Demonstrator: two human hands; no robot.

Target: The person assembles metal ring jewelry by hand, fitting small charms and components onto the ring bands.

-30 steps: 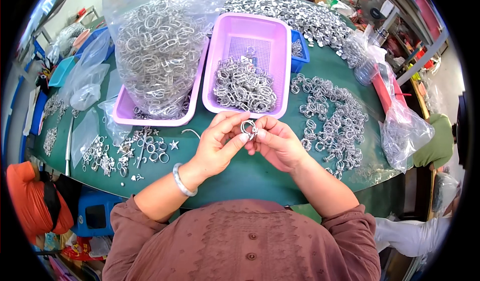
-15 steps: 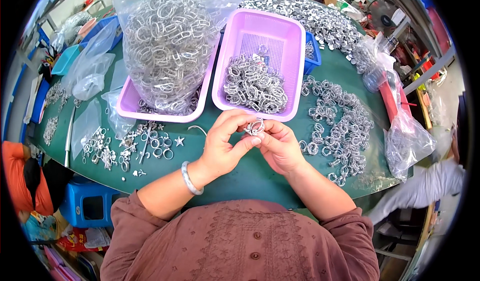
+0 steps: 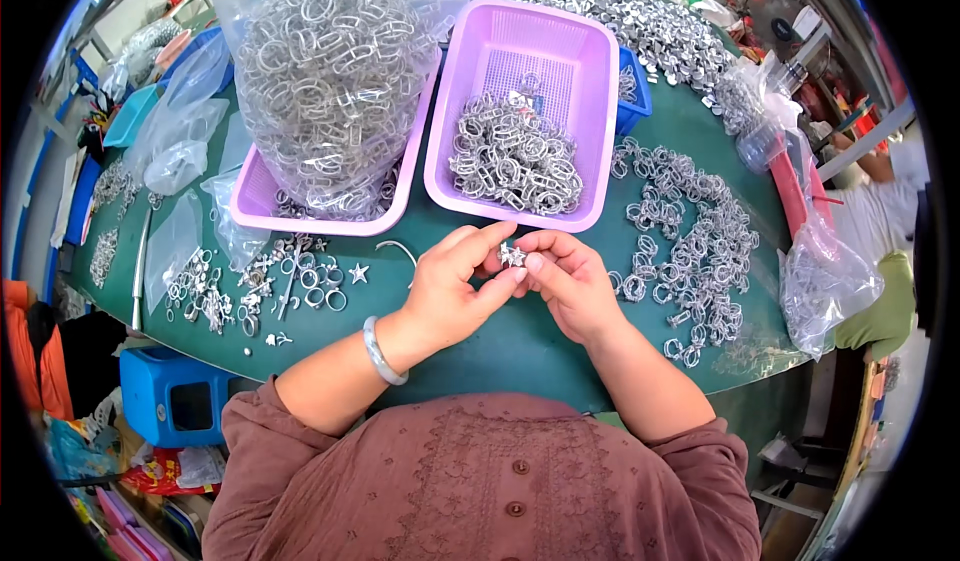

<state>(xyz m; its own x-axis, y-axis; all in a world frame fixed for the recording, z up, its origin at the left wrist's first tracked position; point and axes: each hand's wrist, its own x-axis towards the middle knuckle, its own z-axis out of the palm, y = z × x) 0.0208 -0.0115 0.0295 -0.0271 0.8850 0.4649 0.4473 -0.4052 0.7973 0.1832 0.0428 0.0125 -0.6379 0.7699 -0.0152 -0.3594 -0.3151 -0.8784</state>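
Observation:
Between the fingertips of both hands is a small silver ring (image 3: 512,256), its decorated side showing now. My left hand (image 3: 455,283), with a pale bangle on the wrist, pinches it from the left. My right hand (image 3: 568,286) grips it from the right with thumb and fingers. Just beyond my hands stands a purple plastic basket (image 3: 612,111) with a heap of silver rings (image 3: 515,156) in its near half. To the right, many more rings (image 3: 700,246) lie in a loose curved pile on the green table (image 3: 480,371).
A big clear bag of rings (image 3: 330,91) rests in a second purple basket (image 3: 310,225). At left lie loose rings and charms (image 3: 205,291), a star piece (image 3: 358,274) and a metal rod (image 3: 140,271). Small silver pieces (image 3: 640,26) cover the far side. A blue stool (image 3: 172,396) stands lower left.
The ring has turned in my fingers, from its round band to its decorated side. My hands stay close together. At the right edge, a person in pale clothing has shifted farther back.

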